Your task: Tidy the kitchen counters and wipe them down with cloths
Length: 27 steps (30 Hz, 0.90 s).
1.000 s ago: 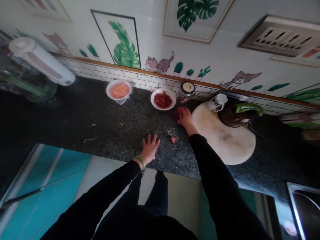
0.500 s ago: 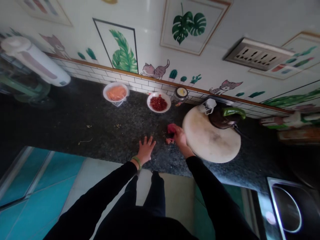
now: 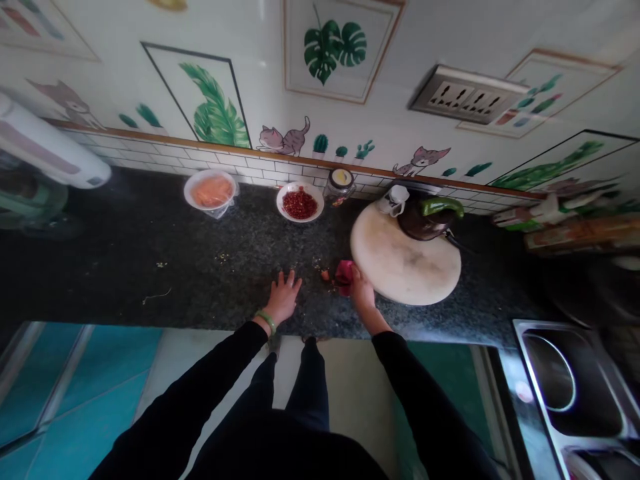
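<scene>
My right hand (image 3: 363,290) grips a small crumpled pinkish-red thing (image 3: 343,277) on the dark counter, just left of the round chopping board (image 3: 415,267). Whether it is a cloth or a soft packet I cannot tell. Reddish scraps (image 3: 325,275) and fine crumbs lie at its left side. My left hand (image 3: 283,298), with a green bangle on the wrist, rests on the counter near its front edge. Its fingers are spread and it holds nothing.
Along the wall stand a bowl of orange shreds (image 3: 213,191), a bowl of red chilli pieces (image 3: 300,203) and a jar (image 3: 341,186). A white cup (image 3: 394,200) and a dark pot with a green pepper (image 3: 443,207) are behind the board. A sink (image 3: 565,380) lies at right.
The view has shifted. My right hand has drawn the pinkish-red thing nearer the counter's front edge and away from the reddish scraps, some of which no longer show. My left hand stays spread.
</scene>
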### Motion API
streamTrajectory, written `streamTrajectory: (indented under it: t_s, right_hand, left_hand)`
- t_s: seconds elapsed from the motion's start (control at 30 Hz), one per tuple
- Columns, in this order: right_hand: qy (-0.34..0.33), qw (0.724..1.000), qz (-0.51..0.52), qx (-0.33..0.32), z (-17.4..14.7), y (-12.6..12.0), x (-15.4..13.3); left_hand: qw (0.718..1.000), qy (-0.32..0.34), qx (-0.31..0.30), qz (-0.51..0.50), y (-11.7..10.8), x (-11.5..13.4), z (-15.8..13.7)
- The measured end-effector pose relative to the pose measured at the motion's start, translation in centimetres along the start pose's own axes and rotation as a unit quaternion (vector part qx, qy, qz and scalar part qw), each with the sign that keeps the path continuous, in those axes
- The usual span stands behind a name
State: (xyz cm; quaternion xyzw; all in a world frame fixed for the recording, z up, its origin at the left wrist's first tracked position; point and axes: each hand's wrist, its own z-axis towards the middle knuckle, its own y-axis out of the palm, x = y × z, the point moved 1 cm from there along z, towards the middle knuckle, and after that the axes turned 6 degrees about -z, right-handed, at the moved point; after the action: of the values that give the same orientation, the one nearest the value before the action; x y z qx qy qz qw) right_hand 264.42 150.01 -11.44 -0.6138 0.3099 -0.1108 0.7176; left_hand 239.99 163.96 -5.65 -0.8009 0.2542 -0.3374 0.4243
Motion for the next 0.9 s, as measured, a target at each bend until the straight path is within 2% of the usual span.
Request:
streamTrajectory:
  t_s: [0.13, 0.27, 0.37, 0.43, 0.5, 0.6, 0.7, 0.8, 0.9]
  right_hand:
    - [0.025, 0.998, 0.042, 0.039, -0.7, -0.1, 0.3]
    - [0.055, 0.993, 0.086, 0.064, -3.8, -0.7, 2.0]
    - [0.103, 0.98, 0.104, 0.135, -6.8, -0.8, 3.0]
    - [0.13, 0.97, 0.101, 0.178, -7.5, -0.3, 2.3]
    - [0.148, 0.963, 0.104, 0.198, -6.6, 0.6, 0.6]
    - [0.164, 0.96, 0.145, 0.176, -3.7, 1.3, -2.0]
    - [0.169, 0.955, 0.178, 0.165, -2.2, 1.1, -2.7]
    - [0.134, 0.96, 0.139, 0.202, -2.7, 1.1, -2.8]
    - [0.09, 0.971, 0.119, 0.187, -3.2, 1.8, -3.8]
  left_hand:
    - [1.0, 0.006, 0.005, -0.001, 0.0, 0.0, 0.0]
    - [1.0, 0.008, 0.002, -0.009, -0.1, 0.0, -0.1]
    - [1.0, 0.003, 0.004, -0.026, 0.0, 0.1, 0.0]
    - [0.999, -0.002, 0.003, -0.032, 0.1, 0.2, 0.1]
    - [1.0, -0.004, -0.002, -0.025, 0.1, 0.3, 0.2]
    - [1.0, -0.006, -0.007, -0.01, 0.1, 0.4, 0.3]
    - [1.0, 0.0, -0.006, 0.006, 0.0, 0.3, 0.3]
    - [1.0, 0.001, -0.003, 0.018, -0.1, 0.4, 0.2]
    - [1.0, -0.004, -0.001, 0.017, -0.1, 0.5, 0.2]
